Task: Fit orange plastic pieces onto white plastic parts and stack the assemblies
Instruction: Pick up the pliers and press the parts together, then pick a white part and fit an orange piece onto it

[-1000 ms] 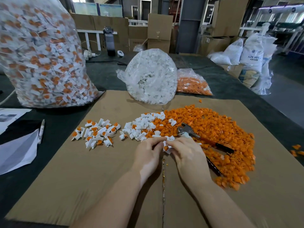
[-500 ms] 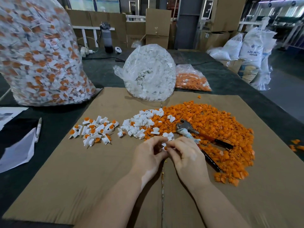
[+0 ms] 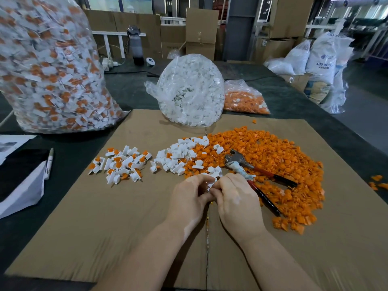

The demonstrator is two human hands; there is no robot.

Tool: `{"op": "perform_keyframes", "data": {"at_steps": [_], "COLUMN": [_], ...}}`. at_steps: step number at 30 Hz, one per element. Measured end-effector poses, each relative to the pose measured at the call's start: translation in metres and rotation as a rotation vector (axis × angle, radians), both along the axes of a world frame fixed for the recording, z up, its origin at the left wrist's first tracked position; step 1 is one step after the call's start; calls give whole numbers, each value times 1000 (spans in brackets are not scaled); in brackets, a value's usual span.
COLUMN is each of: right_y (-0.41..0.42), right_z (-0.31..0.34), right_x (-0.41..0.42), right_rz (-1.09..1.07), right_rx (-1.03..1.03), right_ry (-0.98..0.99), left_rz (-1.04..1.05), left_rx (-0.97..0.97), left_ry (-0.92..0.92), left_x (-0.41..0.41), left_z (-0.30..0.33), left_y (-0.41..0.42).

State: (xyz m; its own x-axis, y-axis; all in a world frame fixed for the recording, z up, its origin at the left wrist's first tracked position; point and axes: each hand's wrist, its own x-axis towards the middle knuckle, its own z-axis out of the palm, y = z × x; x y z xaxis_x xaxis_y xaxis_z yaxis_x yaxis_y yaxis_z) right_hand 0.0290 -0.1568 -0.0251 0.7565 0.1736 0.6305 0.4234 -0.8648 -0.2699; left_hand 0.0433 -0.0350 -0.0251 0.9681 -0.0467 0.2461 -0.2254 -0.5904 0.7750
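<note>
1. Where the dark table (image 3: pixel 126 89) is covered by a cardboard sheet (image 3: pixel 105 217), the work is laid out; a big clear bag of finished white-and-orange assemblies (image 3: pixel 50 66) is stood at the far left, partly off the sheet.
2. A clear bag of white parts (image 3: pixel 192 91) is set at the sheet's far edge, with a smaller bag of orange pieces (image 3: pixel 244 99) just beside it on the right.
3. A loose heap of orange pieces (image 3: pixel 273 158) is spread to the right, with red-handled pliers (image 3: pixel 252 171) lying on it.
4. A loose pile of white parts (image 3: pixel 180 154) touches that heap; a pile of fitted assemblies (image 3: pixel 120 162) lies apart to the left.
5. Both hands are met at the centre: the left hand (image 3: pixel 189 198) and right hand (image 3: pixel 237 198) are curled, and 1 white part (image 3: pixel 212 182) is pinched between their fingertips.
6. Its pointing direction and long axis cannot be told, as it is mostly hidden.
</note>
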Motion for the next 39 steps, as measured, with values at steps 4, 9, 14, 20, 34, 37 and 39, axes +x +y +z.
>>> {"op": "perform_keyframes", "data": {"at_steps": [4,9,14,20,34,37,39], "right_y": [-2,-8,-7,-7,-6,-6,-6], "right_z": [-1,-1,-1,-2,-3,-2,-2], "right_x": [0,2,1,2,3,3,3], "right_rz": [6,-6,63,19,-19,-28,-33], "right_rx": [75,325,240,253,269,272,273], "right_ry": [17,67,58,52,56,63,59], "left_rz": [1,19,19,56,446,447,495], "left_rx": [-53,-139,-121,-83,369,429,453], "left_ry": [13,59,60,24,-33,-61,-72], "left_x": [-1,0,0,1,20,25,28], "left_z": [2,3,2,1,-1,-5,-5], "left_y": [0,2,2,2,60,72,79]}}
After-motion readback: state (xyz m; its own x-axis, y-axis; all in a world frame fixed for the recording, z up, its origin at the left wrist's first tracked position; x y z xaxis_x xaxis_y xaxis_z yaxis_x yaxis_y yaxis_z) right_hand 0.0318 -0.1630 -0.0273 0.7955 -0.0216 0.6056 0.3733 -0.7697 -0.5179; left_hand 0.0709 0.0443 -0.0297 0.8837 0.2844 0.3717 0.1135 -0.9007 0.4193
